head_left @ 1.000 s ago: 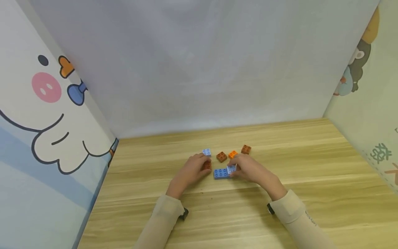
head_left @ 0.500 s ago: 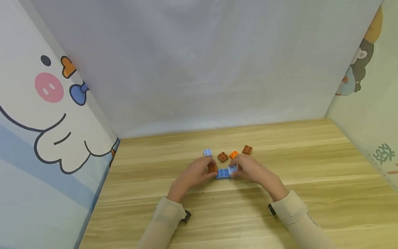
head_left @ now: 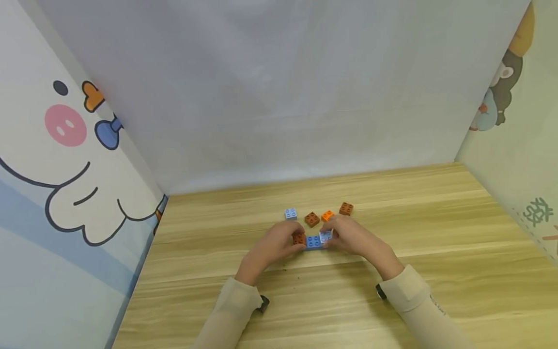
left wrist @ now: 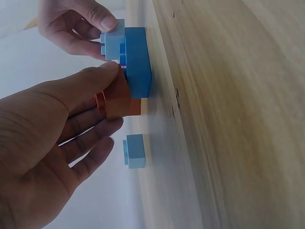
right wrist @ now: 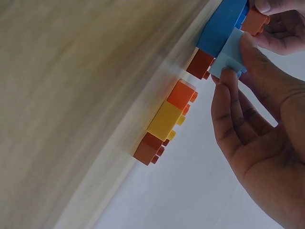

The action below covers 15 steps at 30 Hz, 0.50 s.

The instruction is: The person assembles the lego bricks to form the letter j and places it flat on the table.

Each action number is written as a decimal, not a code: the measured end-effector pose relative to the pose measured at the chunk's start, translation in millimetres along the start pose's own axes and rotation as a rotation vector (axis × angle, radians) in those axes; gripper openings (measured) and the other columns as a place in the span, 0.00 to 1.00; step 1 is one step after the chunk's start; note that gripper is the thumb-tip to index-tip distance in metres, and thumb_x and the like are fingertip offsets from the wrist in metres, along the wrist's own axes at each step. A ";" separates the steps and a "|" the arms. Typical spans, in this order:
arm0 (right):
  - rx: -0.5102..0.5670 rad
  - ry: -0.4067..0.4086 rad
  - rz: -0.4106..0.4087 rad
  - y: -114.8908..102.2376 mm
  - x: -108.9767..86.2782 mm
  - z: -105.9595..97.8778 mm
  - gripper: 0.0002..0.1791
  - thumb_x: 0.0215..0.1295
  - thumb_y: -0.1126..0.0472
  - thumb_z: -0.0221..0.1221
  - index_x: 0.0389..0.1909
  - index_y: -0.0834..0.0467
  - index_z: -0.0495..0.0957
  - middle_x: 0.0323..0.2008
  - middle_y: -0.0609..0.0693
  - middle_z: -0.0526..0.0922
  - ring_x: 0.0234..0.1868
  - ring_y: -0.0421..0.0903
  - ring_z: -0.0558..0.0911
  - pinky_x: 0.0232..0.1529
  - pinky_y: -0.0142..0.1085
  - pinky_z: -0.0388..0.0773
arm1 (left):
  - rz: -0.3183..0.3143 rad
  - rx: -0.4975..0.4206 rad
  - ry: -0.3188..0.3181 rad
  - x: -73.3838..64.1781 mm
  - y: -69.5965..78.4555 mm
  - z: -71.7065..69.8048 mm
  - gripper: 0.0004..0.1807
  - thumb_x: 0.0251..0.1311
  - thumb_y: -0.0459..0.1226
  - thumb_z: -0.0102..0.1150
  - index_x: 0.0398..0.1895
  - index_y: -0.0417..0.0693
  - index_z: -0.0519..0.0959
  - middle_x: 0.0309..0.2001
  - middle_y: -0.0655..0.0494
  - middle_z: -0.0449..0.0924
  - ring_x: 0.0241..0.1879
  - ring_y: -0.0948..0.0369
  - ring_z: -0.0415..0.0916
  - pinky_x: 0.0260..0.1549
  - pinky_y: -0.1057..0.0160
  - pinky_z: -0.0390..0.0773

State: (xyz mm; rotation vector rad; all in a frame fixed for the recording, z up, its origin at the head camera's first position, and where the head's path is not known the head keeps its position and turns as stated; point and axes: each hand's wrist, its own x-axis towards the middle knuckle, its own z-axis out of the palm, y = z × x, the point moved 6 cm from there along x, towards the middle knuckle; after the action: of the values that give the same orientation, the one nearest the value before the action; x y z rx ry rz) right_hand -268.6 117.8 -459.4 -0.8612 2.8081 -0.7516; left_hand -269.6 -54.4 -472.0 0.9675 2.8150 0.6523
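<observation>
A long blue building brick lies on the table between both hands. My left hand pinches a reddish-brown brick between thumb and fingers, at the long brick's left end and level with its studs. In the left wrist view this brown brick looks tilted against the blue one. On the right end of the long brick sits a light blue brick, which my right hand pinches. Its underside is hidden.
Behind the hands lie a loose light blue brick, a brown brick, an orange brick and another brown brick. A yellow brick shows in the right wrist view. A grey-white cloth hangs behind the table.
My left hand has moved right with the brown brick, bringing it to the left end of the long blue brick. The right hand has stayed on the light blue brick.
</observation>
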 end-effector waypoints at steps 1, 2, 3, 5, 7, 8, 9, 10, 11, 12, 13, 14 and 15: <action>0.000 0.000 0.000 0.1 -0.3 0.1 0.17 0.61 0.59 0.71 0.49 0.62 0.85 0.43 0.54 0.87 0.34 0.39 0.77 0.35 0.32 0.75 | -0.001 0.003 -0.002 0.3 1.4 -0.5 0.17 0.64 0.44 0.69 0.50 0.45 0.82 0.42 0.56 0.84 0.40 0.63 0.79 0.44 0.64 0.81; 0.002 -0.001 0.005 0.3 -1.0 0.1 0.17 0.61 0.59 0.71 0.49 0.62 0.85 0.43 0.54 0.87 0.34 0.39 0.77 0.36 0.32 0.75 | -0.004 0.003 -0.005 0.8 2.4 -0.5 0.17 0.64 0.44 0.69 0.50 0.45 0.82 0.42 0.57 0.84 0.40 0.63 0.79 0.44 0.64 0.81; 0.003 0.000 0.006 0.5 -1.2 0.2 0.17 0.61 0.59 0.71 0.49 0.62 0.85 0.43 0.54 0.87 0.33 0.39 0.77 0.36 0.31 0.75 | -0.005 0.003 -0.007 1.3 3.2 -0.4 0.17 0.64 0.44 0.70 0.50 0.45 0.82 0.42 0.56 0.84 0.40 0.63 0.79 0.44 0.64 0.81; 0.002 0.000 0.004 0.6 -1.6 0.3 0.18 0.61 0.59 0.71 0.49 0.62 0.85 0.43 0.53 0.87 0.33 0.39 0.76 0.35 0.31 0.75 | -0.006 0.009 -0.010 2.4 4.4 -0.1 0.16 0.63 0.44 0.70 0.49 0.46 0.83 0.41 0.57 0.84 0.40 0.63 0.80 0.44 0.64 0.81; 0.003 -0.001 0.002 0.5 -1.7 0.3 0.18 0.61 0.59 0.71 0.50 0.62 0.85 0.43 0.53 0.87 0.33 0.39 0.76 0.36 0.31 0.75 | -0.013 0.010 -0.013 3.4 4.6 0.6 0.16 0.62 0.44 0.71 0.49 0.46 0.84 0.41 0.57 0.84 0.40 0.64 0.80 0.43 0.65 0.81; 0.005 -0.001 0.004 0.4 -1.8 0.1 0.18 0.61 0.59 0.71 0.50 0.62 0.85 0.43 0.53 0.87 0.33 0.40 0.77 0.36 0.31 0.75 | -0.020 0.012 -0.014 3.9 4.4 1.1 0.16 0.62 0.44 0.71 0.49 0.46 0.84 0.41 0.58 0.84 0.40 0.65 0.79 0.43 0.66 0.81; 0.006 0.000 0.001 0.1 -1.9 -0.3 0.18 0.61 0.59 0.71 0.49 0.63 0.85 0.43 0.54 0.87 0.33 0.41 0.77 0.36 0.31 0.75 | -0.024 0.013 -0.015 4.3 4.4 1.4 0.16 0.62 0.44 0.71 0.49 0.46 0.84 0.40 0.58 0.84 0.40 0.65 0.79 0.43 0.66 0.81; 0.006 0.001 -0.001 -0.1 -2.0 -0.7 0.18 0.61 0.59 0.71 0.49 0.63 0.85 0.43 0.54 0.87 0.34 0.41 0.78 0.36 0.31 0.75 | -0.028 0.014 -0.015 4.8 4.3 1.6 0.16 0.62 0.44 0.71 0.48 0.46 0.84 0.40 0.58 0.84 0.39 0.65 0.79 0.42 0.66 0.81; 0.006 0.001 -0.004 -0.4 -2.2 -1.1 0.18 0.61 0.60 0.71 0.49 0.63 0.85 0.43 0.55 0.87 0.34 0.42 0.78 0.36 0.31 0.75 | -0.031 0.014 -0.016 5.3 4.3 1.8 0.16 0.62 0.44 0.71 0.48 0.46 0.85 0.40 0.58 0.84 0.39 0.65 0.79 0.42 0.67 0.81; 0.007 0.000 -0.003 -0.1 -2.4 -1.6 0.18 0.61 0.60 0.71 0.49 0.63 0.85 0.43 0.55 0.87 0.34 0.43 0.79 0.36 0.31 0.75 | -0.037 0.011 -0.018 5.9 4.3 2.0 0.16 0.61 0.44 0.71 0.48 0.46 0.85 0.40 0.58 0.84 0.39 0.66 0.78 0.42 0.67 0.80; 0.007 0.001 -0.003 0.1 -2.5 -2.2 0.17 0.61 0.60 0.71 0.49 0.63 0.85 0.44 0.55 0.87 0.35 0.43 0.79 0.36 0.31 0.75 | -0.036 0.011 -0.017 6.3 4.7 1.9 0.16 0.61 0.44 0.72 0.48 0.46 0.85 0.40 0.58 0.84 0.39 0.66 0.78 0.42 0.67 0.80; 0.006 0.002 -0.006 0.1 -2.6 -3.0 0.17 0.61 0.60 0.72 0.49 0.64 0.85 0.44 0.55 0.87 0.34 0.44 0.79 0.36 0.31 0.75 | -0.036 0.008 -0.016 6.9 5.3 1.6 0.17 0.61 0.44 0.72 0.48 0.46 0.85 0.40 0.58 0.84 0.39 0.66 0.78 0.42 0.67 0.80; 0.003 0.003 -0.010 0.3 -2.7 -3.6 0.17 0.61 0.60 0.71 0.49 0.64 0.85 0.44 0.55 0.87 0.35 0.44 0.79 0.36 0.31 0.75 | -0.034 0.001 -0.015 7.4 6.1 1.2 0.17 0.61 0.44 0.72 0.48 0.45 0.85 0.40 0.57 0.84 0.39 0.65 0.78 0.42 0.67 0.80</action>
State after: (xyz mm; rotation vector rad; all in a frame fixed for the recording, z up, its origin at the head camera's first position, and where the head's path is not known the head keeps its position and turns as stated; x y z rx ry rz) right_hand -267.4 121.1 -456.5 -0.8744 2.8067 -0.7589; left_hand -271.8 -45.2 -470.2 0.9193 2.8126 0.6371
